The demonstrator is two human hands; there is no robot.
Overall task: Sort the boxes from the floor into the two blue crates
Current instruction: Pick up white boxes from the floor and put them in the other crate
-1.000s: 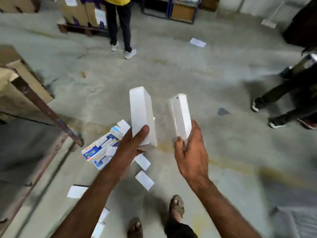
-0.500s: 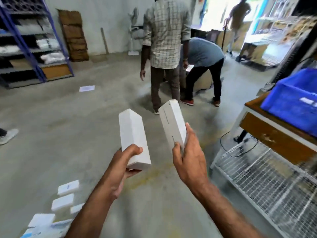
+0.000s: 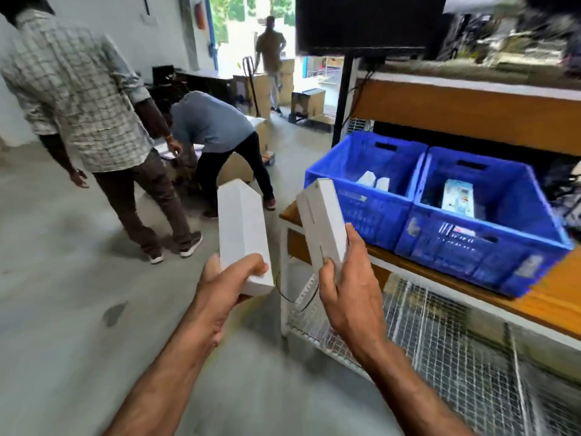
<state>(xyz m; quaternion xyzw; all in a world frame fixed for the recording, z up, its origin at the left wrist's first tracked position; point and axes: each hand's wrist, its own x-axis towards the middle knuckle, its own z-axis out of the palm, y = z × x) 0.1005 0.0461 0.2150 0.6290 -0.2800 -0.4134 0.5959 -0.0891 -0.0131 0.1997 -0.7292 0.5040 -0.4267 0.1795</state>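
Two long white cardboard boxes are held upright in the air, just short of a wooden workbench (image 3: 547, 305). The left hand (image 3: 224, 286) grips the wider white box (image 3: 243, 237) by its lower end; the right hand (image 3: 349, 286) grips the slimmer white box (image 3: 322, 220) the same way. On the workbench sit two blue plastic crates, touching. The nearer left crate (image 3: 366, 209) holds small white boxes; the right crate (image 3: 484, 247) holds a pale blue carton (image 3: 457, 198). Beyond the workbench's left end, a person in a checked shirt (image 3: 78, 89) stands on the concrete floor.

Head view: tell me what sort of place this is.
Probably a warehouse or packing area: two blue crates on a wooden workbench, stacked cardboard cartons by the open doorway, and a bare concrete floor.
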